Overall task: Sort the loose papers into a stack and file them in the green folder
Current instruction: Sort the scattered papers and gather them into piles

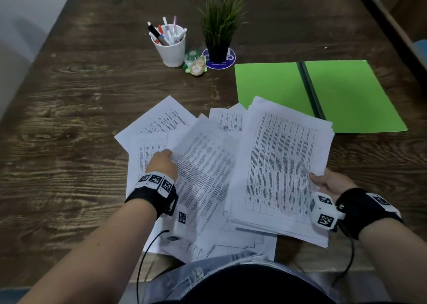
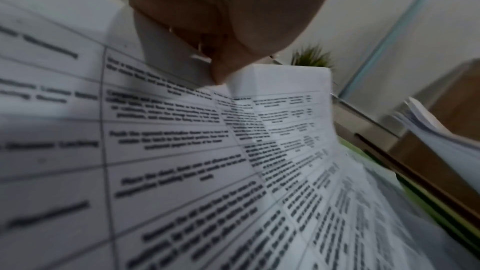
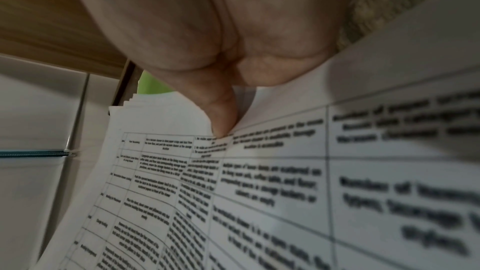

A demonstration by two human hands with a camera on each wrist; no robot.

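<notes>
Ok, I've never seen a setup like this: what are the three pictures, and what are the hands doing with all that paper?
No machine here: a person works with bare hands, wearing one camera on the head and one on each wrist. The wide picture is the head view, looking down at a wooden table. The other two look along each hand at its fingers. The left hand pinches a single sheet lifted from the loose papers. The right hand holds the gathered stack, thumb on top. Beyond lies the green folder, open and flat, with the stack's far corner over its near edge. Further back stand a white cup of pens, tape dispensers and a potted plant.
</notes>
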